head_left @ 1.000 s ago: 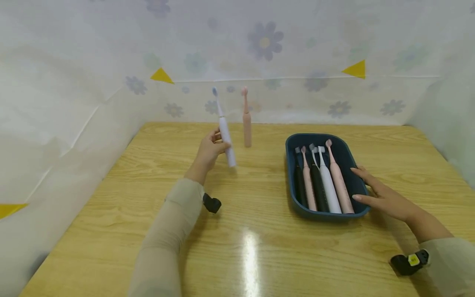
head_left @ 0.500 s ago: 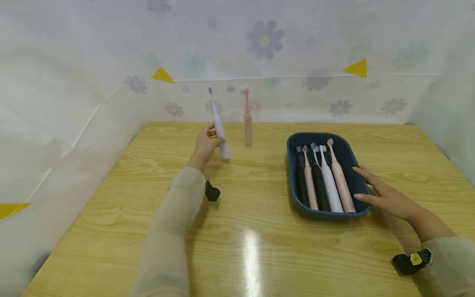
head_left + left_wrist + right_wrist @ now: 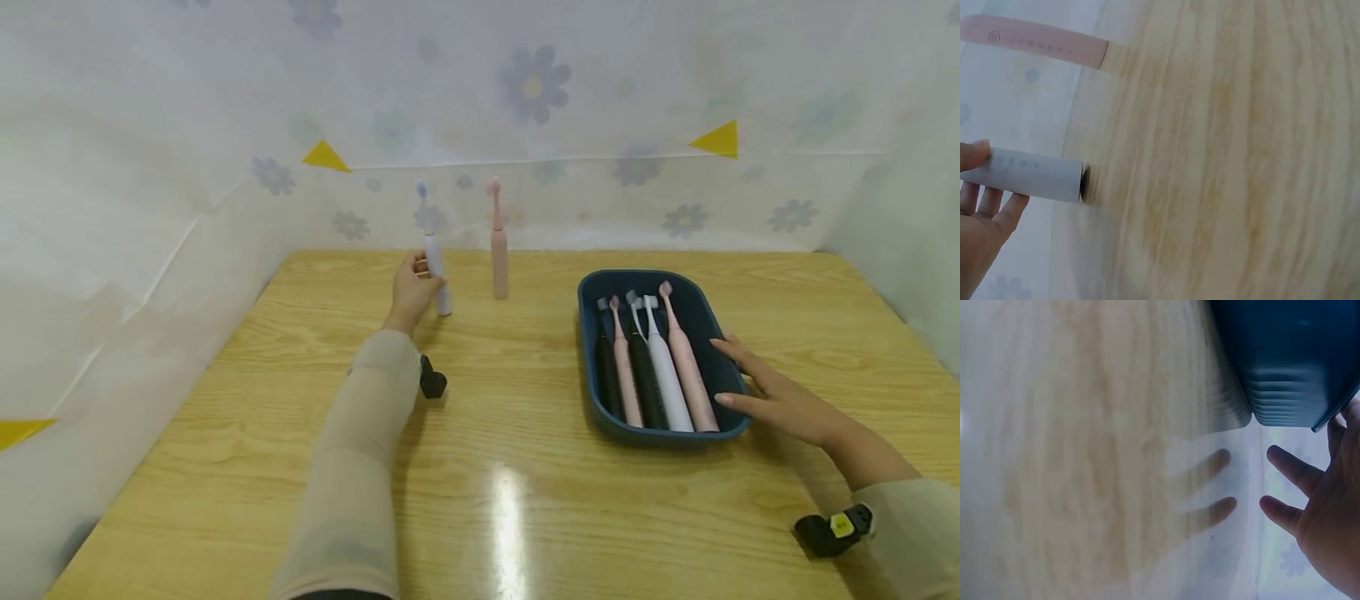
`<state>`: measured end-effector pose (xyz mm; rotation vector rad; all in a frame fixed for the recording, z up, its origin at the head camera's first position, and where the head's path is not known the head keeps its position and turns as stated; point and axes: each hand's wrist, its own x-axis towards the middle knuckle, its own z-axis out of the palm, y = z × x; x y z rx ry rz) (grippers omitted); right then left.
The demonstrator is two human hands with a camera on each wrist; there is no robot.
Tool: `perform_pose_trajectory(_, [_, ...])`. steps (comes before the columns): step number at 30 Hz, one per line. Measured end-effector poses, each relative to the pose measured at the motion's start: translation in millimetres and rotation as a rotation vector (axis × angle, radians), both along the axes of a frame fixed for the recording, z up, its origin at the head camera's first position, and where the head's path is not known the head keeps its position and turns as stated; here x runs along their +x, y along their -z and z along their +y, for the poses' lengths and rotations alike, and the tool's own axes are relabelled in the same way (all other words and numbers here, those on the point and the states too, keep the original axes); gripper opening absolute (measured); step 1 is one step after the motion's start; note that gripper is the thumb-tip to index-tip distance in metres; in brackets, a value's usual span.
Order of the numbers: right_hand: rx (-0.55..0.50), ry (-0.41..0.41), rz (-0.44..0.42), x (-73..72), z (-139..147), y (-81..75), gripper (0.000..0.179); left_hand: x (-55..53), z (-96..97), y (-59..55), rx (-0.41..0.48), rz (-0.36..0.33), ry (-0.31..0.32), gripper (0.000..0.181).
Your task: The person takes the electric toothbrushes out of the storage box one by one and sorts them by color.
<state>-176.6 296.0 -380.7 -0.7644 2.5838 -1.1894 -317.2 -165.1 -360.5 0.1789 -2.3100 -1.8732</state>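
Observation:
My left hand [image 3: 411,293] pinches the handle of a white electric toothbrush [image 3: 435,271] between thumb and fingers. The brush stands nearly upright, its blue-bristled head up and leaning slightly left. In the left wrist view a dark shadow lies at the foot of the white handle [image 3: 1035,175]; whether it touches the table fully I cannot tell. To its right a pink electric toothbrush [image 3: 499,262] stands upright on its own. At the right, my right hand [image 3: 787,404] rests with fingers extended at the rim of a dark blue bin [image 3: 588,387].
Several electric toothbrushes lie side by side in the bin, among them a black one [image 3: 648,387], a white one [image 3: 669,379] and a pink one [image 3: 693,379]. Behind the wooden table [image 3: 487,400] hangs a flower-patterned sheet [image 3: 600,83] with yellow triangles.
My left hand has moved left and away from me with the white toothbrush, which is now lower at its base and more upright. The right hand and bin have stayed put.

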Motion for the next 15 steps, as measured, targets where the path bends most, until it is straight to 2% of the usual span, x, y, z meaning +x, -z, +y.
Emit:
perform_pose_trajectory(9, [-0.005, 0.003, 0.006, 0.3, 1.4, -0.5, 0.072, -1.7, -7.0, 1.4, -0.083, 0.068, -0.053, 0.046])
perform_pose_trajectory(15, [-0.003, 0.005, 0.003, 1.8, 2.2, -0.6, 0.072, -3.0, -9.0, 0.5, -0.121, 0.088, -0.043, 0.043])
